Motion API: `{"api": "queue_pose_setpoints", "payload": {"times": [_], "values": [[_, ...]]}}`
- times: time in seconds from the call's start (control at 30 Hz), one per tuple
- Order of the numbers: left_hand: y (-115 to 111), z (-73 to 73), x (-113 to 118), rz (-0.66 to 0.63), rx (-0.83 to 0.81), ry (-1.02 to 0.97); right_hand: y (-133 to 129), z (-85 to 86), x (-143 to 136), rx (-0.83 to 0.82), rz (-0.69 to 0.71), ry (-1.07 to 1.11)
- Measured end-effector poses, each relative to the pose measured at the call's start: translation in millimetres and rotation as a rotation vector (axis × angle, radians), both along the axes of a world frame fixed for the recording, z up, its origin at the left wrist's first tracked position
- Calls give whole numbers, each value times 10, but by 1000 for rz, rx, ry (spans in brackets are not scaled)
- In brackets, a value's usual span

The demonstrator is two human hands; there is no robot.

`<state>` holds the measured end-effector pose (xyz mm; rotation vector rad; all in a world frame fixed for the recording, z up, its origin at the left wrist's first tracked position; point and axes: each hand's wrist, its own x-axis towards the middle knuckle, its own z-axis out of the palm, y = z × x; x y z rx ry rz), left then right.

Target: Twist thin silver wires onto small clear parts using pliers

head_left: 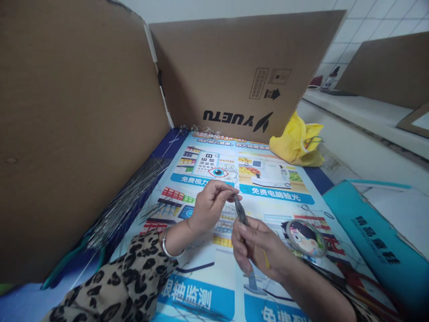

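My right hand [256, 246] is wrapped round a pair of dark metal pliers [240, 210], whose jaws point up and away from me. At the jaw tips, my left hand [211, 201] pinches with thumb and forefinger. Whatever lies between those fingertips is too small to make out. Both hands are above a printed poster [239, 250] with blue captions. Loose thin wire loops [326, 214] lie on the poster, right of my hands. A long bundle of thin metal wires [125, 197] rests to the left.
Cardboard panels stand at the left [77, 134] and back [234, 80]. A yellow bag [296, 141] sits at the back right, a teal box [375, 228] at the right. A clear round ring [325, 243] and red-handled scissors [368, 286] lie near my right forearm. A green handle [63, 264] shows lower left.
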<state>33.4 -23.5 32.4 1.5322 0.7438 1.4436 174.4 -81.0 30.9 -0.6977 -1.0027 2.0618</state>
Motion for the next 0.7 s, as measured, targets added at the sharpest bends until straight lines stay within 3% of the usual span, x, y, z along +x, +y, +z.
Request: {"api": "queue_pose_setpoints", "payload": {"times": [0.17,0.3,0.57,0.7], "values": [[7,-2,-18,20,0,65,13,-68,-4,54,-84,-110],[0,30,-7,51,-29,69,38,-117,22,196,-119,-286],[5,107,-2,47,-118,20,77,10,69,326,-163,-703],[15,102,-1,13,-160,-15,86,3,111,318,-99,-669]]}}
